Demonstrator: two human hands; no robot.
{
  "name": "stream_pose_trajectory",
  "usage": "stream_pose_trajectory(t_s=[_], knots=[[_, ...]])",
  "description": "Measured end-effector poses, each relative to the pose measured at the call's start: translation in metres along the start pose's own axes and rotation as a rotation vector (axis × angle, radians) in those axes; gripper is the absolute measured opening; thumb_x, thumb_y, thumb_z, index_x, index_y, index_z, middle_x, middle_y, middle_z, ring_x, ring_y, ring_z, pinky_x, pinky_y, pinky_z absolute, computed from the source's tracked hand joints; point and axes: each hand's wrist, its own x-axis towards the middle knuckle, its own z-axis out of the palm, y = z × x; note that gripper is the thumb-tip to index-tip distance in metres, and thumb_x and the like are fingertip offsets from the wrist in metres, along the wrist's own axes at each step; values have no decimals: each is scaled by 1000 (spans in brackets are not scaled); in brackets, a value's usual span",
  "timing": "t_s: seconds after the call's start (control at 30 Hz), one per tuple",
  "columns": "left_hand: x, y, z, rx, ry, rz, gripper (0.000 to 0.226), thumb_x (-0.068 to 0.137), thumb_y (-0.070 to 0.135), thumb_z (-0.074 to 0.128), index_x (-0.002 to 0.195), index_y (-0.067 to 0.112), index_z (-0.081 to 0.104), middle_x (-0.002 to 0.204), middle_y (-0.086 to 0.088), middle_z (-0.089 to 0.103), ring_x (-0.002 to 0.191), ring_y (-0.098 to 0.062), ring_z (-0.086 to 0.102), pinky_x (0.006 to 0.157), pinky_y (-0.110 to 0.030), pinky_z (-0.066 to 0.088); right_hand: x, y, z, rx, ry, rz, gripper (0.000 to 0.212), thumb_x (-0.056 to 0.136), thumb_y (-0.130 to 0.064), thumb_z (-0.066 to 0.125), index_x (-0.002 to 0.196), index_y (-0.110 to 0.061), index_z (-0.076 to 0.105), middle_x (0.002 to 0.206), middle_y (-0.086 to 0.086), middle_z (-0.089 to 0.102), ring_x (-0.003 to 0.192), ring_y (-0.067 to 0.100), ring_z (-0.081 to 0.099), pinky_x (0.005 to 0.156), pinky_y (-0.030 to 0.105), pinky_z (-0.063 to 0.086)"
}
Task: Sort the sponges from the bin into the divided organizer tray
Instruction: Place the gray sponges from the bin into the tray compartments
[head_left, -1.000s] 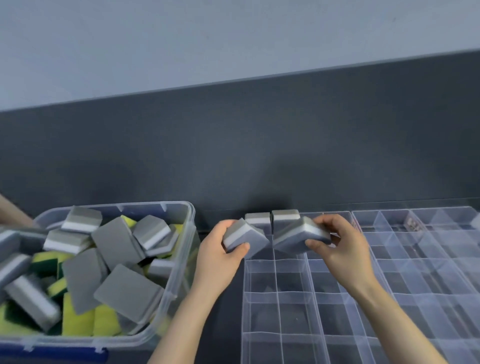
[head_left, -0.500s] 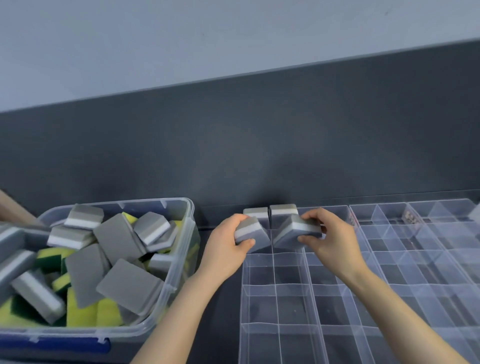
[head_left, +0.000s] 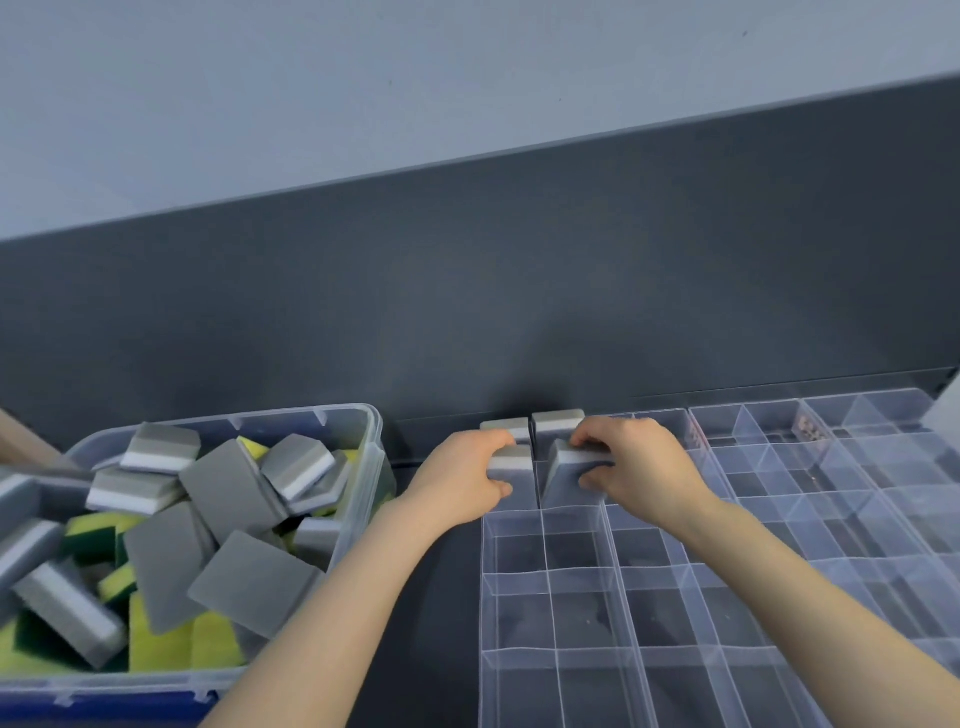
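Note:
A clear bin (head_left: 375, 467) at the left holds several grey-and-white and yellow-green sponges (head_left: 228, 519). A clear divided organizer tray (head_left: 618, 582) lies at the right. Two grey sponges (head_left: 556, 423) stand in its far left compartments. My left hand (head_left: 462, 480) grips a grey sponge (head_left: 511, 467) and presses it into the compartment just in front of them. My right hand (head_left: 636, 467) grips another grey sponge (head_left: 569, 475), tilted, going into the neighbouring compartment.
A second clear divided tray (head_left: 857, 499) lies further right, a small speckled item (head_left: 808, 428) in a far compartment. A dark panel (head_left: 519, 312) rises behind everything. The bin's blue base (head_left: 104, 712) meets the near edge. Something tan (head_left: 21, 441) shows at far left.
Both hands moved forward and down, bringing their sponges from above the tray into the second-row compartments. The camera view shifted slightly.

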Motion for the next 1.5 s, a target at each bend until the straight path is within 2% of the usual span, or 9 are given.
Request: stream_pose_trajectory(t_s=[0.27, 0.43, 0.6, 0.8, 0.9, 1.0, 1.13, 1.27, 1.5], knots=[[3, -6, 27, 5, 4, -80, 48, 86, 22, 65, 132, 25, 51, 132, 2, 55, 114, -21, 53, 84, -29, 46, 9, -6, 21, -121, -128, 25, 28, 75, -13, 61, 101, -23, 60, 94, 4, 64, 91, 27, 57, 63, 28, 40], [-7, -10, 46, -27, 138, -135, 41, 89, 21, 58, 128, 33, 49, 121, 7, 59, 102, -19, 56, 72, -27, 40, 2, 1, 39, -45, -33, 95, 27, 78, -10, 58, 100, -23, 60, 92, 3, 67, 87, 26, 58, 65, 30, 45], [-10, -13, 56, -171, 179, -179, 44, 91, 18, 56, 133, 30, 47, 127, 7, 56, 107, -18, 55, 79, -31, 48, -5, 7, 50, 28, 48, 140, 28, 82, -11, 59, 107, -25, 61, 95, 1, 68, 88, 23, 60, 64, 26, 39], [-9, -12, 48, -154, 133, -138, 46, 91, 16, 57, 132, 33, 46, 124, 8, 55, 99, -14, 54, 81, -33, 51, -7, 6, 48, 34, 37, 123, 35, 83, -12, 60, 116, -24, 58, 110, 0, 64, 101, 21, 57, 75, 29, 45], [-16, -10, 35, -117, 138, -75, 56, 84, 23, 67, 133, 38, 43, 130, 14, 50, 113, -12, 52, 85, -28, 47, -10, 1, 36, 42, -3, 92, 44, 81, -16, 65, 124, -23, 56, 121, -2, 60, 113, 19, 52, 88, 26, 43], [-33, -8, 19, -120, 246, -50, 65, 80, 34, 71, 137, 38, 39, 134, 15, 47, 118, -7, 49, 89, -26, 46, -18, -11, 22, 121, 109, 70, 45, 80, -18, 70, 123, -24, 59, 121, -5, 61, 115, 17, 51, 88, 22, 39], [-67, -11, -2, -136, 373, -47, 53, 82, 39, 68, 130, 38, 47, 125, 18, 55, 111, -1, 53, 89, -27, 49, -29, -48, 19, 224, 194, -12, 41, 80, -13, 71, 119, -23, 62, 119, -4, 64, 112, 18, 56, 90, 26, 43], [-100, -23, -23, -111, 430, -68, 40, 82, 41, 66, 120, 41, 55, 114, 23, 58, 104, 6, 53, 81, -18, 44, -31, -85, 31, 268, 171, -79, 38, 80, -12, 71, 115, -23, 65, 110, -6, 66, 104, 16, 60, 82, 22, 41], [-152, -71, -63, -144, 531, -152, 30, 81, 35, 68, 110, 41, 62, 101, 26, 61, 96, 7, 58, 84, -26, 51, -31, -129, 62, 321, 75, -114, 36, 82, -13, 69, 116, -25, 64, 114, -15, 64, 109, 10, 58, 92, 21, 42]])
